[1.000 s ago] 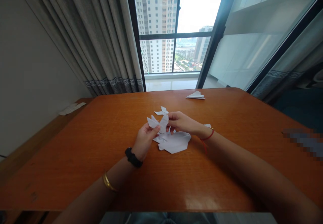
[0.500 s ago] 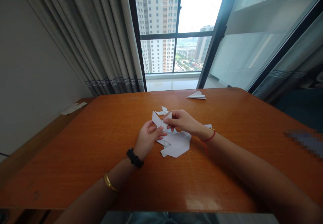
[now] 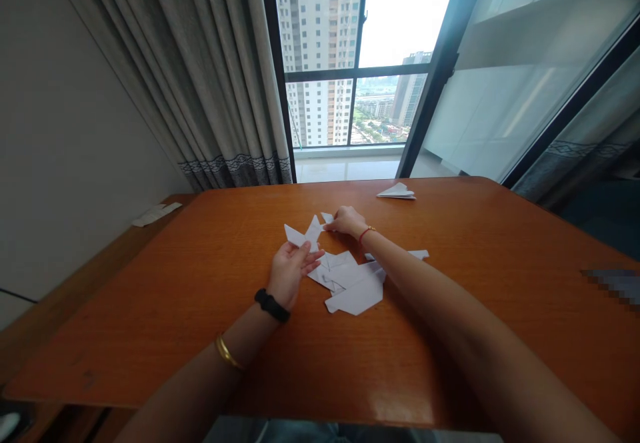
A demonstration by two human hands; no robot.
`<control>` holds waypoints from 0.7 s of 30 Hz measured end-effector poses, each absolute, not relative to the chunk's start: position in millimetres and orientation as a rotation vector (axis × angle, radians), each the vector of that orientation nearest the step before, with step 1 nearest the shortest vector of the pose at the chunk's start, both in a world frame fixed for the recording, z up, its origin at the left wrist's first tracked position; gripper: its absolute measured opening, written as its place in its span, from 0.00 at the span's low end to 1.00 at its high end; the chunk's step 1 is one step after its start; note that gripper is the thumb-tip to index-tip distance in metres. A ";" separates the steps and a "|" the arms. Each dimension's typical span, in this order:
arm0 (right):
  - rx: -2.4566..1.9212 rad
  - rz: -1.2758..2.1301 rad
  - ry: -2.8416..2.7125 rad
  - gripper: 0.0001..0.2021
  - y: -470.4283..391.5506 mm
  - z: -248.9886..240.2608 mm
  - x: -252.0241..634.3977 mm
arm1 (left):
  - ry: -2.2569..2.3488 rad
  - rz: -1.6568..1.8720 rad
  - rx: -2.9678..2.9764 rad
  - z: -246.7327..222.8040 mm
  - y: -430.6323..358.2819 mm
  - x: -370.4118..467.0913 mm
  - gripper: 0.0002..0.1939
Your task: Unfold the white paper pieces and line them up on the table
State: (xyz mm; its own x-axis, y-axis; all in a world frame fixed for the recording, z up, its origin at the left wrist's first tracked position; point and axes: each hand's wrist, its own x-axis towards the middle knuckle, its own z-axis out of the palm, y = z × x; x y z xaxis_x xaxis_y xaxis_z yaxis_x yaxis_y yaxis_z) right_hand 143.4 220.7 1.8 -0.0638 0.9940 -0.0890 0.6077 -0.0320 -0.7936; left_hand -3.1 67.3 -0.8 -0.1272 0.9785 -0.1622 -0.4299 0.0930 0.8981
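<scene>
My left hand (image 3: 291,271) pinches a folded white paper piece (image 3: 306,235) with two pointed flaps, held up over the table. Beyond it, my right hand (image 3: 347,222) reaches to a small folded paper (image 3: 327,218), its fingertips closed at the near edge of that paper. Between my arms several white folded papers (image 3: 357,290) lie overlapping on the wooden table. Part of another white strip (image 3: 419,254) shows past my right forearm, which hides the rest.
A folded paper plane (image 3: 397,192) rests near the far edge of the brown table (image 3: 200,283). White paper strips (image 3: 156,214) lie on a ledge at the left. A blurred patch (image 3: 613,286) is at the right edge.
My right hand has let go of the pointed paper and moved forward to the small folded paper. My left hand still holds the pointed piece, now turned and slightly to the left.
</scene>
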 end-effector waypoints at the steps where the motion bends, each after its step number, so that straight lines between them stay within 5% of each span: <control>1: -1.670 0.964 -1.705 0.15 219.5 0.3 142.4 | 1.039 1.403 0.700 -0.7 67.1 -3.0 0.07; 9: -1.236 1.239 -1.501 0.09 144.4 30.2 173.1 | 0.977 1.407 0.647 -1.3 66.4 0.2 0.08; 13: -0.926 1.634 -1.295 0.14 101.2 36.1 167.6 | 0.943 1.333 0.737 -1.6 62.5 2.7 0.13; 21: -0.954 1.587 -1.097 0.16 90.8 20.2 150.6 | 0.941 1.270 0.900 -3.5 57.4 6.3 0.21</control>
State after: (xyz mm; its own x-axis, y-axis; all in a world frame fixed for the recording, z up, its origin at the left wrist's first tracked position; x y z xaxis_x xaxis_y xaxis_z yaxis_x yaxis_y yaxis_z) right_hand 150.6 90.8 20.2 -0.2446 0.9663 -0.0803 -0.2658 -0.1465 -0.9528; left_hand 6.3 57.4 -3.5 0.0594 0.9957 -0.0705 -0.3581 0.0872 0.9296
